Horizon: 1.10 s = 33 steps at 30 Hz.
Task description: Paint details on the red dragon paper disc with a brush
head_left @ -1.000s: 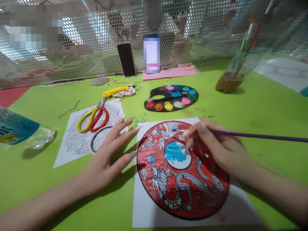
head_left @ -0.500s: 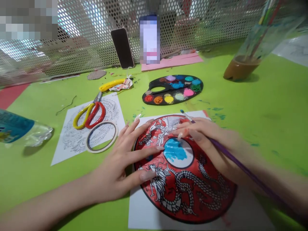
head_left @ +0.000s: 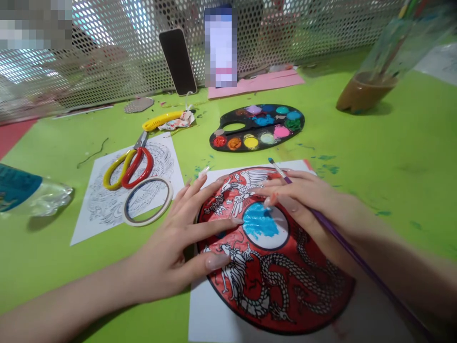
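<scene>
A round red picture (head_left: pixel 257 271) with a white bird and dragon lies on white paper (head_left: pixel 214 317). Its central white circle (head_left: pixel 283 236) is partly covered with wet blue paint (head_left: pixel 262 226). My left hand (head_left: pixel 178 233) rests spread across the picture's left side, index fingertip at the circle's edge. A purple-handled paintbrush (head_left: pixel 342 238) is held in my right hand (head_left: pixel 314 205), its bluish tip pointing up and away over the top of the paper. The right thumb and an orange-smudged fingertip hover at or touch the circle's upper right; contact is unclear.
Beyond the picture lies a black paint palette (head_left: pixel 217 138). Scissors (head_left: pixel 146 166), a tape roll (head_left: pixel 169 202) and a yellow cutter (head_left: pixel 160 120) are left, near a bottle (head_left: pixel 21 190). A cut bottle of brown water (head_left: pixel 367 93) stands right. A phone (head_left: pixel 178 62) leans on the perforated screen (head_left: pixel 117 47).
The camera view has shifted slightly, so background things sit a little higher. Both hands keep nearly the same pose on the picture, and the brush stays in my right hand.
</scene>
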Each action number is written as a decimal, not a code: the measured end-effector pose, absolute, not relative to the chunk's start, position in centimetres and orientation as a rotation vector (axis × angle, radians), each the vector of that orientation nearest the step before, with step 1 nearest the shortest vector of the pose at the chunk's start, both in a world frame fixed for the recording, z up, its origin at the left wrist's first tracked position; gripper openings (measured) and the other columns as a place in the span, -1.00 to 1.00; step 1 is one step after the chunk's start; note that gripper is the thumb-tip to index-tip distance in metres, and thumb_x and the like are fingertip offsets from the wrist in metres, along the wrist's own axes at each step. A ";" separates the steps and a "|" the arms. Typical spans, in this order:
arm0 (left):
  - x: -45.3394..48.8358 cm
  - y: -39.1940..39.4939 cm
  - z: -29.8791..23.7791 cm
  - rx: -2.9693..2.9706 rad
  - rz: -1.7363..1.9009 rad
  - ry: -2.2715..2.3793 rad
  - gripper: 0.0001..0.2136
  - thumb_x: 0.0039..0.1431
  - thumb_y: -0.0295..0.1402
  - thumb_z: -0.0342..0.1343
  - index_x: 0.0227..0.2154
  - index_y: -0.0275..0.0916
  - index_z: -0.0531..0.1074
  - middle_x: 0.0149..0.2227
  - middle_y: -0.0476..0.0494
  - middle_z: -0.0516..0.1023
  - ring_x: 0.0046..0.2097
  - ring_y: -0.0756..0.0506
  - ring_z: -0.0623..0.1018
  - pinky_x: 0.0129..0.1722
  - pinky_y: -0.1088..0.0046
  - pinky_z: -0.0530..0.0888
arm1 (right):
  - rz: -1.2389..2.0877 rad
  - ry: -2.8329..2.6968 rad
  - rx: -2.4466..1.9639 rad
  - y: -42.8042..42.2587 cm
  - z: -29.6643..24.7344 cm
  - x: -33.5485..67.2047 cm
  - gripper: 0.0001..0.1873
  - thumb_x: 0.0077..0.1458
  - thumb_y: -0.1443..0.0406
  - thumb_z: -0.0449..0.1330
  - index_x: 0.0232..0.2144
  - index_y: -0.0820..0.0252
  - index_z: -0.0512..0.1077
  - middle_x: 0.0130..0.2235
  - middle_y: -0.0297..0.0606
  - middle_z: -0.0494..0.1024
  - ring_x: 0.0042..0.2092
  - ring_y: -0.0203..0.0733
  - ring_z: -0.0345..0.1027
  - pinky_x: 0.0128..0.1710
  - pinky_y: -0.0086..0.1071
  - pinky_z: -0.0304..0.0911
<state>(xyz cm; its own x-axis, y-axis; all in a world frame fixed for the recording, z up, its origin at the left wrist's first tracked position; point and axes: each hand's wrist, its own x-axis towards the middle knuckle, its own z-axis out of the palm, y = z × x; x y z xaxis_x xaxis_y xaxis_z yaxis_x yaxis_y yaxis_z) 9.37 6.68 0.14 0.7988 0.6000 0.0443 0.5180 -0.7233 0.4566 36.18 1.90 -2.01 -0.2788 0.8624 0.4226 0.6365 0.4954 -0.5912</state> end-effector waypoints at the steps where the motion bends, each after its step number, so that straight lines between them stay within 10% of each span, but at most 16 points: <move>1: 9.4 6.7 0.2 2.558 0.255 0.837 -0.58 0.35 0.06 -0.23 0.15 0.21 0.34 0.43 0.22 -0.18 0.44 -0.31 -0.22 0.33 -0.27 -0.10 | 0.399 -2.019 -1.237 1.9 -2.0 36.2 -0.81 0.38 0.30 -0.02 -0.14 0.05 0.39 -0.01 -0.37 0.57 -0.02 -0.24 0.42 0.14 -0.33 0.17; 33: 9.3 6.9 0.2 2.471 0.280 0.832 -0.53 0.34 0.11 -0.30 0.13 0.24 0.35 0.42 0.26 -0.15 0.44 -0.26 -0.20 0.35 -0.18 -0.21 | 0.413 -1.996 -1.245 1.9 -1.7 36.3 -0.81 0.40 0.30 -0.06 -0.17 -0.02 0.34 -0.02 -0.50 0.58 -0.11 -0.26 0.43 0.18 -0.31 0.04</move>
